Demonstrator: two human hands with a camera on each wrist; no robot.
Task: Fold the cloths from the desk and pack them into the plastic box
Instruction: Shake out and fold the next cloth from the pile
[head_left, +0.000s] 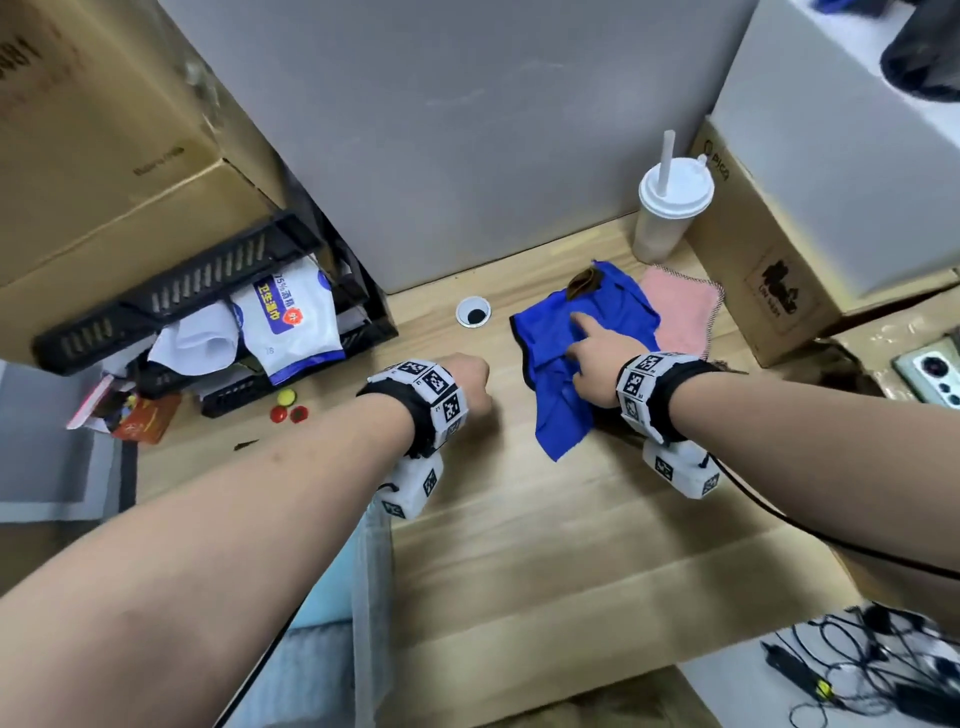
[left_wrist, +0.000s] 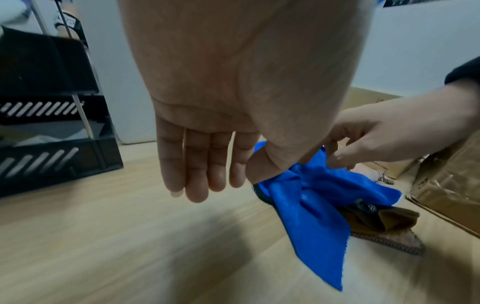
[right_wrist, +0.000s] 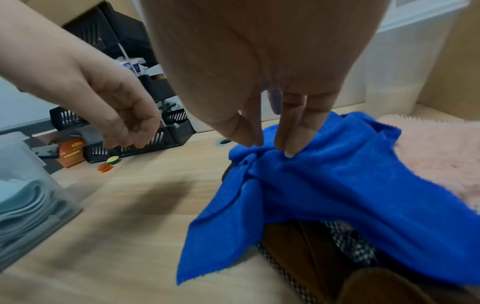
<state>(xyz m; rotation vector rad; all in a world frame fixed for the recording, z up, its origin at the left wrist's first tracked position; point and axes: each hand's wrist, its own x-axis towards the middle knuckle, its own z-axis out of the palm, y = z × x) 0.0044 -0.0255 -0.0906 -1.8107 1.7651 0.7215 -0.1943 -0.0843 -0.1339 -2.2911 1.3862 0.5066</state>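
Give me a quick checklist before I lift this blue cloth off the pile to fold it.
1. Right hand pinching the blue cloth: ok, fingertips gather a bunch of it.
2. Left hand free to help: ok, it holds nothing.
3. Blue cloth lying free on top: ok, it lies over the brown cloth and part of the pink cloth.
4. Bare desk for folding: ok, in front of the pile.
5. Plastic box ready: cannot tell, only partly shown.
6. Cup with straw out of the way: ok, behind the pile.
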